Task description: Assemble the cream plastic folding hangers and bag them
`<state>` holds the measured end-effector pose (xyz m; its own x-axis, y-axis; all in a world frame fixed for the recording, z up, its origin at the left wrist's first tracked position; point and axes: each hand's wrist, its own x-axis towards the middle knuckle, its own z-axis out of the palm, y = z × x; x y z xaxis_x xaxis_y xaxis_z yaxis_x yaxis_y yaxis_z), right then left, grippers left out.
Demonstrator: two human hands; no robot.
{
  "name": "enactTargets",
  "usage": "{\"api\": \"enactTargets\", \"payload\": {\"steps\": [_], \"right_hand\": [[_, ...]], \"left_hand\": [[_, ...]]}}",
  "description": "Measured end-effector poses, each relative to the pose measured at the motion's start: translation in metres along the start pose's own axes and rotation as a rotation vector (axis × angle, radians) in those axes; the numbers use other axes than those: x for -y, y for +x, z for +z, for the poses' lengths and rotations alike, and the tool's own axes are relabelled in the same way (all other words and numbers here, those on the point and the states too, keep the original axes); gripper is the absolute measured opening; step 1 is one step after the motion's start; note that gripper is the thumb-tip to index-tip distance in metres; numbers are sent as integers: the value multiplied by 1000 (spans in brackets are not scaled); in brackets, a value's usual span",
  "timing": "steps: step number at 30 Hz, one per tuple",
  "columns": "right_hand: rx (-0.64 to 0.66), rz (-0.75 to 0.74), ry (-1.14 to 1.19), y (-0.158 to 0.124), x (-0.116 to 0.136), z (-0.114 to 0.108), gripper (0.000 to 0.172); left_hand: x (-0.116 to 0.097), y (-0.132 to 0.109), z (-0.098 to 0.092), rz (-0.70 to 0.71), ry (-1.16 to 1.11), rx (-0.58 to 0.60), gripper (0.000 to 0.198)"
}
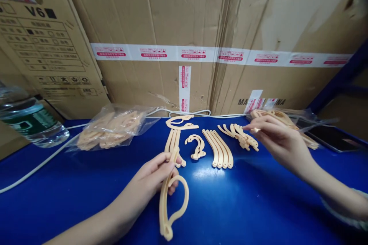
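My left hand (pixel 158 174) is closed on a beige plastic hanger piece (pixel 163 210), a long arm with a curved hook folded beside it. My right hand (pixel 276 138) is raised at the right, its fingers pinched on a small beige part (pixel 255 130). Just left of it, several small curved pieces (pixel 240 136) lie in a pile. Several curved arms (pixel 217 149) lie side by side at the middle, with hooks (pixel 197 147) to their left. More arms (pixel 172 141) lie behind my left hand. A folded hanger (pixel 181 123) rests behind them.
Clear bags of beige pieces lie at the left (pixel 112 128) and behind my right hand. A water bottle (pixel 34 120) stands at the far left. A dark phone (pixel 330 138) lies at the right. Cardboard boxes (pixel 161 84) wall the back of the blue table (pixel 86 183), and a white cable (pixel 37 172) crosses it.
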<state>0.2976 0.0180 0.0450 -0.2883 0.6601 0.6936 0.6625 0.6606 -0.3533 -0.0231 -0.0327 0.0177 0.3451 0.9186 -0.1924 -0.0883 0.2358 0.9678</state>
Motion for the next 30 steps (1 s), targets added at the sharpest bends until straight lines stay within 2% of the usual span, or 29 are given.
{"api": "enactTargets", "payload": {"steps": [3, 6, 13, 16, 18, 21, 23, 25, 27, 30], "right_hand": [[117, -99, -96, -2, -20, 5, 26], [211, -105, -159, -7, -31, 12, 35], [233, -74, -304, -10, -54, 16, 53], [246, -37, -329, -10, -53, 15, 56], [212, -38, -289, -10, -37, 15, 53], [159, -128, -95, -14, 12, 16, 40], [225, -305, 9, -19, 51, 16, 35], [356, -486, -34, -25, 82, 17, 28], [439, -622, -111, -29, 98, 20, 28], [436, -655, -133, -34, 100, 27, 27]], "left_hand": [[-3, -3, 0, 0, -43, -9, 25], [-3, -5, 1, 4, -33, -24, 26], [-5, -6, 2, 8, -6, -65, 28], [-6, -4, 4, 25, -27, -83, 26], [-7, -3, 6, 28, -48, -84, 27], [-5, -3, 8, 20, -76, -59, 29], [-3, -4, 10, 26, -90, -29, 29], [0, -6, 11, 39, -98, 3, 28], [3, -9, 13, 46, -106, 35, 29], [6, -10, 15, 23, -116, 46, 33]]}}
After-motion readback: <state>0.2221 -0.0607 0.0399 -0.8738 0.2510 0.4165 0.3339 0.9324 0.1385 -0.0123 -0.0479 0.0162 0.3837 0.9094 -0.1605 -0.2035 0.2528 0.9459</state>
